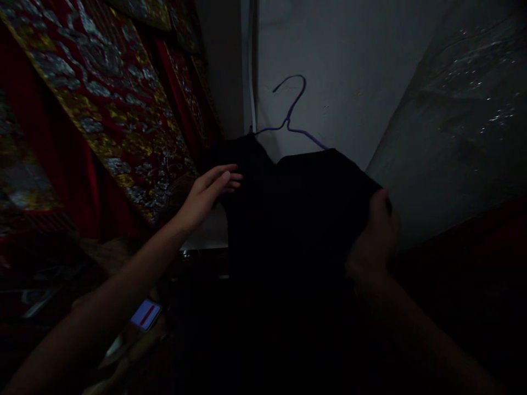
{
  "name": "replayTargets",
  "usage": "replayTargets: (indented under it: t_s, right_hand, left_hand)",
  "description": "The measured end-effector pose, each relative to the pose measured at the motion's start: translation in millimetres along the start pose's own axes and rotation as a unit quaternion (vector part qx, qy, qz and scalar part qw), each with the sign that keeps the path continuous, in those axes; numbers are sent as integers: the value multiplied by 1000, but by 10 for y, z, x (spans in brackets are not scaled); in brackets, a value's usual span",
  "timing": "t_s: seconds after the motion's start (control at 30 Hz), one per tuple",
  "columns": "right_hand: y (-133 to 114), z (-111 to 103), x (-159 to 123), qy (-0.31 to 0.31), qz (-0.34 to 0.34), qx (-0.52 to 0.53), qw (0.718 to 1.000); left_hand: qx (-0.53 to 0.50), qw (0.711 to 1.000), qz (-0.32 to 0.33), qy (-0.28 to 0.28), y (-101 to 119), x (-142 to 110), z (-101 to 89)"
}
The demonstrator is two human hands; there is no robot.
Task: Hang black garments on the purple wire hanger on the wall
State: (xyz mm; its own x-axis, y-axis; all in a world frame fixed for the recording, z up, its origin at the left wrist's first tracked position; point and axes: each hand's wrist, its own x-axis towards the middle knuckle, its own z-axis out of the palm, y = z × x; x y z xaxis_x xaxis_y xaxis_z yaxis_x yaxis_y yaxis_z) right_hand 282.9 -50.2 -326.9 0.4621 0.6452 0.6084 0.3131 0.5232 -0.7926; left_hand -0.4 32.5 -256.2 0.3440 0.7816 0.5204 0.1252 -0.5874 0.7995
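Observation:
A black garment, apparently a shirt (296, 214), hangs from a thin purple wire hanger (297, 130) in front of the pale wall. Its lower part is lost in darkness. My left hand (212, 185) lies at the garment's left shoulder, fingers stretched out and loosely together, the thumb a little apart. On the other side, my right hand (375, 233) is at the right sleeve with its thumb pointing up. Motion blur and dim light hide how its fingers meet the cloth.
Red cloth embroidered in gold and silver (111, 99) hangs at the left. Clear plastic sheeting (465, 115) covers the right side. A narrow pipe or cable (251, 66) runs down the wall. At lower left, a lit phone (146, 314) is beside what looks like another person's limb.

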Motion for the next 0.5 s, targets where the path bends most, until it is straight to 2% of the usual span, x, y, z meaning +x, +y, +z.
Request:
replayTargets:
  t_s: [0.03,0.07,0.1,0.13,0.17,0.2,0.23,0.27,0.33,0.37,0.43,0.5]
  right_hand:
    - [-87,23,-189,29,-23,-18,999]
    - [-183,58,-368,-55,-59,-35,996]
    - [-277,100,-523,-237,-93,-49,966]
    - [-360,145,-641,-403,-123,-52,906]
    - [-425,188,-717,-533,-136,-53,834]
    - [-465,223,-753,-619,-134,-51,772]
    - [-479,247,-755,-659,-124,-50,740]
    - [-468,260,-732,-664,-109,-52,738]
    - [-390,255,-651,-628,-83,-53,772]
    - [-337,241,-609,-599,-70,-51,796]
    - [-239,210,-543,-549,-37,-39,834]
    - [-180,188,-497,-526,0,-28,850]
  left_hand:
    - [-19,1000,-12,-17,60,-21,7]
    - [-34,998,-28,-39,125,-51,23]
    - [-47,995,-53,-69,187,-92,44]
    - [-58,989,-86,-106,242,-147,65]
    - [-68,978,-126,-149,283,-215,83]
    - [-72,964,-166,-192,310,-293,93]
    - [-67,951,-199,-227,322,-371,94]
    - [-44,942,-216,-253,324,-443,85]
    - [43,947,-186,-259,307,-521,37]
    - [93,956,-147,-236,296,-512,1]
    - [173,972,-62,-150,278,-381,-83]
    - [209,976,-9,-56,260,-124,-174]
